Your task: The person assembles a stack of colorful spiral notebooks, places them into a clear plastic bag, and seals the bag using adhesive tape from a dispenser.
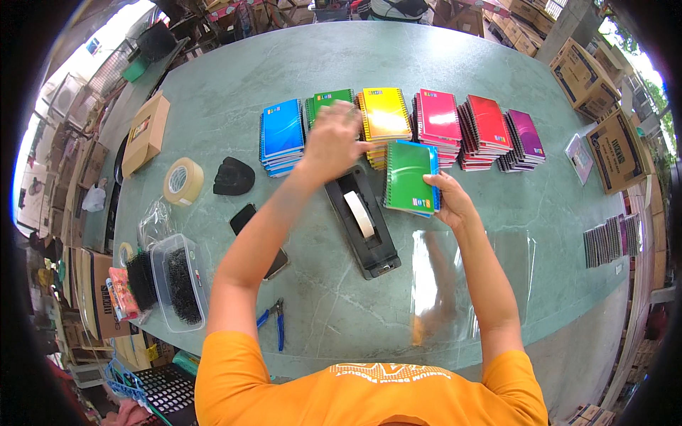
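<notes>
Two hands: both reach forward over the green surface [213, 92], forearms entering from the lower edge.
Left hand [332, 138]: stretched out, back up, fingers curled down over the green notebook stack [328, 99]; whether its grip is clamped on a notebook I cannot tell.
Right hand [447, 199]: arm bent at the elbow, grip clamped on the lower right edge of a small green notebook pile [408, 177].
Pile: just right of the tape dispenser [362, 220], in front of the yellow stack [384, 113].
Nearby: clear plastic sheet [462, 277] under the right forearm.
</notes>
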{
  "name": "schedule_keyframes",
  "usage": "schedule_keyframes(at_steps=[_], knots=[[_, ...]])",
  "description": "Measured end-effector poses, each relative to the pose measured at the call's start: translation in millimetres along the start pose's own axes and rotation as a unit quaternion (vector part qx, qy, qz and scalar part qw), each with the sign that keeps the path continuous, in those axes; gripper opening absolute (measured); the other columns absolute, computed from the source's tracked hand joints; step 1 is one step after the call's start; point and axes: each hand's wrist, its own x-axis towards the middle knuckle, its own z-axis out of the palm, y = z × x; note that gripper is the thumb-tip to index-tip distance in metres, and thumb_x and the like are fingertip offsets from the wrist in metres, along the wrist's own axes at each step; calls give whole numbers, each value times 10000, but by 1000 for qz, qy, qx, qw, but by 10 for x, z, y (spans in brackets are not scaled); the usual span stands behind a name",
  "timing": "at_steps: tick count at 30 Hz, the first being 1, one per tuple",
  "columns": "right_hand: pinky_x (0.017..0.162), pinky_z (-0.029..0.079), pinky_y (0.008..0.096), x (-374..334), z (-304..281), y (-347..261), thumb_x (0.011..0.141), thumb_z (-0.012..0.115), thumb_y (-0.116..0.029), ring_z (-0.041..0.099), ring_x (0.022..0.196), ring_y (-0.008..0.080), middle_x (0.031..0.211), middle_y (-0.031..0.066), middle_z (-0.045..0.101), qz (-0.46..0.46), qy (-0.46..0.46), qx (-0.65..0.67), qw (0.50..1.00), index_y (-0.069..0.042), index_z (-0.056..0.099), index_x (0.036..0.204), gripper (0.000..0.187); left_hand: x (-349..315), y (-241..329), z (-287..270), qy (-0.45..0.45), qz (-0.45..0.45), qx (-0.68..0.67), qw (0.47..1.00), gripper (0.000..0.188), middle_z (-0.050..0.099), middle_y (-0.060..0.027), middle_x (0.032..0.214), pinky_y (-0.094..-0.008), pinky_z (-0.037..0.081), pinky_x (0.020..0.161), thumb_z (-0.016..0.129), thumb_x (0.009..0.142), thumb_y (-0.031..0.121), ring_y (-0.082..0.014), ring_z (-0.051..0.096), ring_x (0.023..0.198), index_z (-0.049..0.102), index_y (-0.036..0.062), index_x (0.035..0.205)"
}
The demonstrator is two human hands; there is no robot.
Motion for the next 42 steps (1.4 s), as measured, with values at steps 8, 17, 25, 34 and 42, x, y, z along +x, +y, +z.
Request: schedule_keyframes(at_steps=[8,17,25,34,42], knots=[[793,532,366,-197,-230,-10,826,520,-100,628,871,208,999,114,602,16,-16,20,1000,2,481,1125,318,64,-247,77,-80,-110,-16,991,377,571,-194,1151,-403,408,936,595,822,276,-312,535,1093,595,19,1098],[770,547,375,-227,-389,48,862,524,-126,646,860,241,1013,158,615,51,-50,174,982,16,507,1116,291,69,-57,-26,-43,-70,-21,996,180,644,-120,764,-392,481,671,562,828,182,-288,628,746,647,44,909],[713,560,335,-272,-426,40,825,626,-132,656,809,194,968,125,635,46,-33,51,997,19,526,1104,333,308,600,358,58,74,-58,994,383,631,-128,797,-383,496,744,623,788,382,-286,627,797,625,42,963],[797,535,379,-386,-829,185,893,526,-343,641,883,242,1042,168,618,72,-10,143,987,37,510,1156,463,532,424,-34,-39,-190,-407,893,224,657,-140,956,-311,490,800,544,790,24,-282,627,913,658,50,982],[808,528,377,-524,-598,237,831,610,-173,644,905,245,1074,161,615,80,-74,131,985,17,494,1181,414,330,476,590,-143,63,-121,980,322,589,-131,1118,-400,351,1000,585,770,56,-279,484,1158,614,74,1090]])
